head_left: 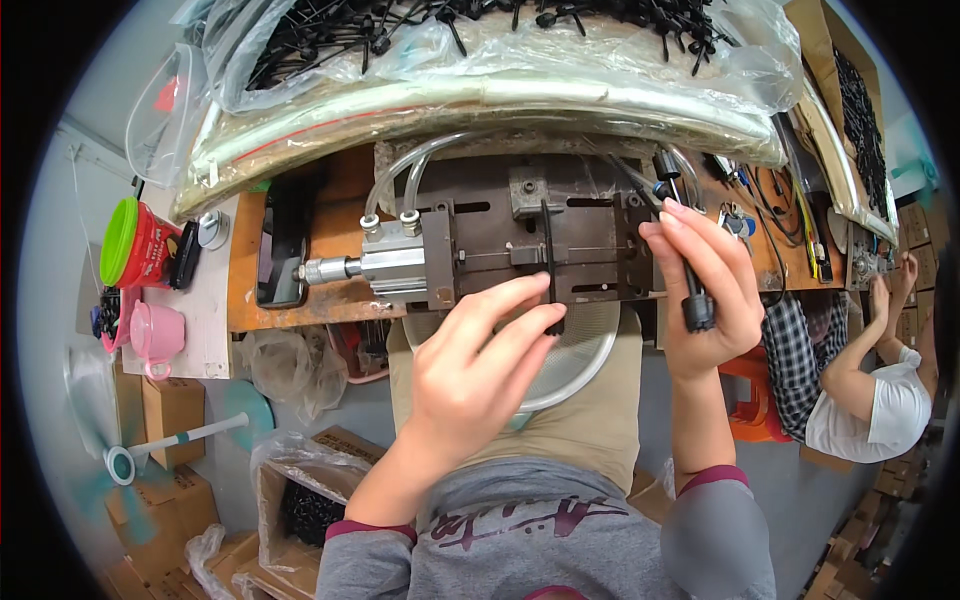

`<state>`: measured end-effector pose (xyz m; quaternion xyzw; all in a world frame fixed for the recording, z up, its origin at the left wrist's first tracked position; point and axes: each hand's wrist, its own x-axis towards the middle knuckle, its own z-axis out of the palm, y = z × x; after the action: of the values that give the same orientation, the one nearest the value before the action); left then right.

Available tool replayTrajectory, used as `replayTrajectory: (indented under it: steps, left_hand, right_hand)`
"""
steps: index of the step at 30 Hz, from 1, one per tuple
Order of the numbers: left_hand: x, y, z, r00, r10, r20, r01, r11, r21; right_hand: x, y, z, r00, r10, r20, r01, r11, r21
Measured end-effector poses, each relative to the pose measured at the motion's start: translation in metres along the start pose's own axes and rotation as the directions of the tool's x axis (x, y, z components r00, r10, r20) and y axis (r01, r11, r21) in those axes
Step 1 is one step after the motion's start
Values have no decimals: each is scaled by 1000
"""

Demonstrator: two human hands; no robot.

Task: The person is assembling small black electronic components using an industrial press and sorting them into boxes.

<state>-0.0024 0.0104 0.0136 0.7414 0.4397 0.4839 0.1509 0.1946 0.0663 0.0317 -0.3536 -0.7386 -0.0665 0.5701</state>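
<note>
My left hand reaches over the front of a dark metal fixture, its fingertips at the lower end of a thin black plastic rod. The rod lies front to back across the fixture's small centre block; the thumb is hidden. My right hand, raised at the fixture's right end, is closed around black rods with thick ends. Their upper parts stick out past the pinched thumb and fingers; I cannot tell exactly how many there are. A silver air cylinder with clear hoses is mounted at the fixture's left.
Behind the fixture, a plastic-lined tray bears a heap of black rods. A phone lies at left, near a pink cup and a red tub. A white mesh basket sits at my lap. Another person works at right.
</note>
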Motion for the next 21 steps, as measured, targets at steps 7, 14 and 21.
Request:
replayTrajectory:
  steps: [7, 14, 21]
  left_hand:
    - [-10, -17, 18, 978, 85, 189, -144, 934, 328]
    - [-2, -18, 21, 970, 44, 239, -140, 905, 401]
    - [2, -13, 17, 971, -6, 240, -92, 915, 393]
  right_hand:
    - [-21, -13, -5, 892, 446, 70, -437, 814, 383]
    - [-28, -26, -9, 704, 678, 212, -633, 463, 621]
    - [-38, -30, -6, 474, 803, 360, -643, 37, 765]
